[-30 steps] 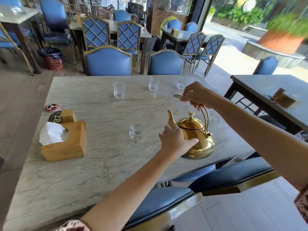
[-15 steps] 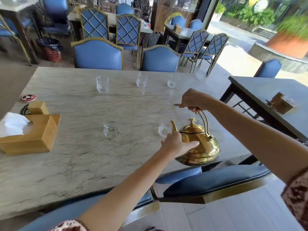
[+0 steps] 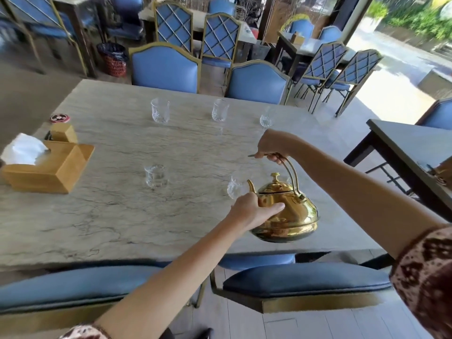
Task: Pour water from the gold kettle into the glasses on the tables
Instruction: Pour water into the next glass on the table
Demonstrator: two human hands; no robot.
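The gold kettle (image 3: 288, 211) hangs just above the near right part of the marble table (image 3: 117, 216). My right hand (image 3: 271, 145) grips its raised handle from above. My left hand (image 3: 252, 209) presses flat against the kettle's left side below the spout. The spout points left at a clear glass (image 3: 234, 188) right beside it, partly hidden by my left hand. Another glass (image 3: 155, 176) stands mid-table. Three more glasses stand along the far edge: left glass (image 3: 160, 110), middle glass (image 3: 220, 110), right glass (image 3: 266, 119).
A wooden tissue box (image 3: 49, 165) and a small wooden block (image 3: 64, 133) sit at the table's left, with a round red coaster (image 3: 59, 117) behind. Blue chairs (image 3: 303, 280) line the near and far edges. A dark table (image 3: 411, 148) stands to the right.
My view has shifted right along the table. The kettle moved from beside the mid-table glass to a glass further right, both hands still on it.
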